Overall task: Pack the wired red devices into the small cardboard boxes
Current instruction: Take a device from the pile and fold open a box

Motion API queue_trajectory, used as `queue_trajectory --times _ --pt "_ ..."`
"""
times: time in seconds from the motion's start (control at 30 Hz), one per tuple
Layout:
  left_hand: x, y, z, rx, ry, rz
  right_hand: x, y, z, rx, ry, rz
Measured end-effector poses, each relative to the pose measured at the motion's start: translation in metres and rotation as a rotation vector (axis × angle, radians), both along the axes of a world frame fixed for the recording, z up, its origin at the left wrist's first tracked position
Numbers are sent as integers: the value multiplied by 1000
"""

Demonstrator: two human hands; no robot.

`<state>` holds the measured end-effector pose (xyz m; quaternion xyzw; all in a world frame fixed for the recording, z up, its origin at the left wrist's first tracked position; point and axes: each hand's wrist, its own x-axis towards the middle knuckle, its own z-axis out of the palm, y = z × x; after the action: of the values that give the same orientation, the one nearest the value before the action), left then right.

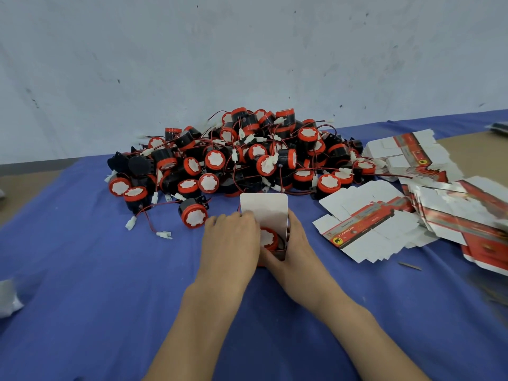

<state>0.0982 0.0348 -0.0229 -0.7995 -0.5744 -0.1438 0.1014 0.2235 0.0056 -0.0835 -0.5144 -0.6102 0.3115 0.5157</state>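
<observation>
Centre of the frame, we see both hands on one small cardboard box (264, 213), which stands on the blue cloth (110, 284) covering the bench (472, 149), its white lid flap up and open. The left hand (231, 239) grips the box from the left, fingers (244, 217) curled over its near wall. The right hand (298, 243) wraps the right side, its thumb crossing the lower front, so both sets of fingers are clamped on the box. Inside it we see a red device (268, 238) sitting face up, white centre showing, with a dark wire just beside it. Just above the hands, mid-frame, sprawls the pile of wired red devices (233, 158), black bodies, red rims and white plugs all tangled together. One lone device (193, 215) lies apart at the pile's lower edge, just left of the box. On the right of the frame we see flat box blanks (365, 225) fanned out, overlapping, red print showing. Behind everything, across the top, runs a pale scuffed wall (247, 50).
</observation>
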Motion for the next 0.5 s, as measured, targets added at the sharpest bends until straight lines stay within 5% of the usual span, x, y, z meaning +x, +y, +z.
queue_trajectory --times 0.23,0.5 --pt "-40 -5 35 -557 -258 -254 1 1 5 -92 73 -49" --pt "-44 -5 33 -545 -234 -281 -1 0 8 -130 -6 -92"
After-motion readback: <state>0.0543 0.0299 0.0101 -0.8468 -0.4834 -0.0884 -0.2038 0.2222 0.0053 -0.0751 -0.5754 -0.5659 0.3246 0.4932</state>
